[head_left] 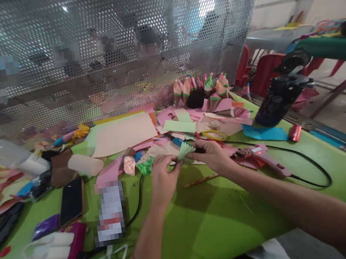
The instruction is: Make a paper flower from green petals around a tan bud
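Observation:
Between my two hands, over the green table [190,232], is a pale green fringed strip of paper [184,150] with its cut ends fanned upward. My left hand [164,171] pinches its lower left side, fingers closed. From the other side, my right hand [211,155] grips the same paper with thumb and fingers together. A pencil [201,180] lies on the table just below my hands. A pink glue gun [269,158] rests to the right of my right hand, and crumpled green plastic [146,166] is left of my left hand.
Paper sheets [124,135] and yellow-handled scissors [213,135] lie behind my hands. Paper ice-cream cones [201,87] stand at the back. A dark bottle [280,96] is at right, near the glue gun's looping cord [328,174]. Phones [71,201] and a power strip [70,250] lie left.

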Available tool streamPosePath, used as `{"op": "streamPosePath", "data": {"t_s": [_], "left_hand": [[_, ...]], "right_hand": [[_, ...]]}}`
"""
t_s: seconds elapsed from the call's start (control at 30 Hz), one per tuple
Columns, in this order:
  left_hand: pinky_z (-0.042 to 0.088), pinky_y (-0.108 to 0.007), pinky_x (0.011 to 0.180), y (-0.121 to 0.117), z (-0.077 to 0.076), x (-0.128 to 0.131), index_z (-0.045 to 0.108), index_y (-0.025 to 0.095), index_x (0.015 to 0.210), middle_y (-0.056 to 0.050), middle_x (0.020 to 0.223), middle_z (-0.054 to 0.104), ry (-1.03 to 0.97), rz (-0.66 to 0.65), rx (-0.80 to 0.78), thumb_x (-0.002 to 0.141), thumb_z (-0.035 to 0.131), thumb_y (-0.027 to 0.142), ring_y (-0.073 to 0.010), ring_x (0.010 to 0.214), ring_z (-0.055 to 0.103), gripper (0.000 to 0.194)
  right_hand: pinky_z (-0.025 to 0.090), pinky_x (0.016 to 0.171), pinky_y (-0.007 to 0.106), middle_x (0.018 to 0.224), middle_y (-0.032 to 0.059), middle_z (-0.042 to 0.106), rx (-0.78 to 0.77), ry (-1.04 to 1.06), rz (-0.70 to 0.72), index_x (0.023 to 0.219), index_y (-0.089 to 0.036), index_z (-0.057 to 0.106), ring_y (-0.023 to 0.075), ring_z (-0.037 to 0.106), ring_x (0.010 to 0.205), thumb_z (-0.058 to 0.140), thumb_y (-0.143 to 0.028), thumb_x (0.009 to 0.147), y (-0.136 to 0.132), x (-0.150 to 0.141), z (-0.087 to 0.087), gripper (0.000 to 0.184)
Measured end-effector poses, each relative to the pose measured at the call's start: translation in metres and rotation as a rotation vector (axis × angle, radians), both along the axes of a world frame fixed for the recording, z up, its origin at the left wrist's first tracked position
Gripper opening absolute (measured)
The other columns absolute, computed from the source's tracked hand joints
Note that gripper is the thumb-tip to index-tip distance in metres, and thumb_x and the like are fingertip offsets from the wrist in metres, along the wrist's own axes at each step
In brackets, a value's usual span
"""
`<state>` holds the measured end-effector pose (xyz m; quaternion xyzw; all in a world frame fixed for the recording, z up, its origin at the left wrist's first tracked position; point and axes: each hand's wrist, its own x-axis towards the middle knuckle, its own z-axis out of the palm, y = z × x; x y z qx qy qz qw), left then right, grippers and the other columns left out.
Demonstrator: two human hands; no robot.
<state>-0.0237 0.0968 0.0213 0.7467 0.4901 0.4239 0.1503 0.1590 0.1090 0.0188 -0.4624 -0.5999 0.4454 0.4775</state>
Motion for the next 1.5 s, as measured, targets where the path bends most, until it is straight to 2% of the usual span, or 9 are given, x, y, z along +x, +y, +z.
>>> {"op": "streamPosePath", "data": {"t_s": [0.47, 0.53, 0.7, 0.83, 0.93, 1.0, 1.13, 1.3, 1.5], "left_hand": [[0.046, -0.035, 0.078, 0.002, -0.002, -0.001, 0.071, 0.020, 0.077, -0.004, 0.079, 0.072, -0.001, 0.026, 0.010, 0.080, 0.072, 0.013, -0.0228, 0.085, 0.064, 0.007], [0.046, -0.037, 0.082, 0.002, 0.000, -0.001, 0.073, 0.021, 0.084, -0.005, 0.084, 0.073, -0.018, 0.016, 0.023, 0.081, 0.072, 0.017, -0.0241, 0.089, 0.064, 0.005], [0.044, -0.039, 0.096, 0.001, 0.007, -0.008, 0.068, 0.024, 0.109, -0.008, 0.111, 0.070, -0.202, 0.047, 0.020, 0.082, 0.072, 0.033, -0.0253, 0.109, 0.059, 0.029], [0.047, -0.034, 0.087, 0.003, 0.005, -0.010, 0.061, 0.022, 0.114, -0.008, 0.111, 0.066, -0.546, 0.160, -0.172, 0.080, 0.071, 0.046, -0.0217, 0.101, 0.061, 0.043], [0.048, -0.030, 0.077, 0.003, 0.005, -0.006, 0.064, 0.020, 0.110, -0.006, 0.098, 0.069, -0.750, 0.033, -0.445, 0.074, 0.073, 0.053, -0.0186, 0.085, 0.065, 0.049], [0.047, -0.029, 0.073, 0.002, 0.005, -0.001, 0.069, 0.018, 0.097, -0.004, 0.085, 0.070, -0.800, -0.060, -0.581, 0.070, 0.077, 0.052, -0.0167, 0.074, 0.065, 0.044], [0.044, -0.026, 0.067, 0.001, 0.005, 0.004, 0.067, 0.016, 0.069, 0.000, 0.066, 0.066, -0.861, -0.056, -0.579, 0.062, 0.081, 0.041, -0.0134, 0.064, 0.059, 0.030], [0.044, -0.026, 0.065, 0.004, 0.004, 0.002, 0.071, 0.016, 0.069, 0.000, 0.064, 0.068, -0.878, 0.024, -0.518, 0.061, 0.079, 0.036, -0.0138, 0.063, 0.058, 0.023], [0.049, -0.028, 0.070, 0.003, 0.002, 0.003, 0.073, 0.016, 0.074, -0.002, 0.071, 0.072, -0.872, -0.043, -0.518, 0.064, 0.078, 0.035, -0.0155, 0.067, 0.062, 0.022]], "right_hand": [[0.042, 0.062, 0.028, 0.070, 0.0005, 0.061, 0.059, -0.028, 0.028, 0.076, -0.018, 0.066, 0.0170, 0.054, 0.067, 0.075, -0.053, 0.071, 0.000, -0.001, -0.001, 0.036], [0.042, 0.061, 0.027, 0.069, 0.0004, 0.059, 0.129, -0.055, -0.008, 0.075, -0.018, 0.067, 0.0167, 0.053, 0.066, 0.074, -0.052, 0.073, 0.000, -0.001, -0.001, 0.035], [0.043, 0.062, 0.027, 0.072, 0.0006, 0.059, 0.340, -0.111, -0.139, 0.077, -0.019, 0.067, 0.0166, 0.054, 0.069, 0.072, -0.042, 0.080, -0.001, 0.002, 0.000, 0.023], [0.050, 0.071, 0.030, 0.082, 0.0039, 0.065, 0.541, -0.205, -0.170, 0.079, -0.021, 0.067, 0.0199, 0.061, 0.080, 0.070, -0.030, 0.084, -0.004, 0.003, 0.001, 0.010], [0.053, 0.075, 0.031, 0.087, 0.0055, 0.067, 0.671, -0.258, -0.167, 0.083, -0.023, 0.068, 0.0208, 0.065, 0.084, 0.067, -0.025, 0.087, -0.007, 0.003, 0.003, 0.004], [0.054, 0.076, 0.032, 0.088, 0.0061, 0.068, 0.732, -0.299, -0.140, 0.085, -0.023, 0.069, 0.0206, 0.066, 0.085, 0.066, -0.021, 0.087, -0.009, 0.002, 0.003, 0.005], [0.055, 0.077, 0.032, 0.095, 0.0071, 0.069, 0.799, -0.380, -0.055, 0.090, -0.024, 0.071, 0.0206, 0.067, 0.088, 0.061, -0.013, 0.086, -0.012, -0.001, 0.003, 0.016], [0.054, 0.081, 0.033, 0.099, 0.0072, 0.068, 0.726, -0.298, -0.019, 0.099, -0.024, 0.069, 0.0201, 0.065, 0.093, 0.051, -0.005, 0.084, -0.016, -0.002, 0.005, 0.030], [0.051, 0.073, 0.030, 0.090, 0.0044, 0.066, 0.393, -0.105, -0.100, 0.095, -0.020, 0.066, 0.0180, 0.062, 0.080, 0.063, -0.022, 0.082, -0.010, 0.000, 0.005, 0.014]]}}
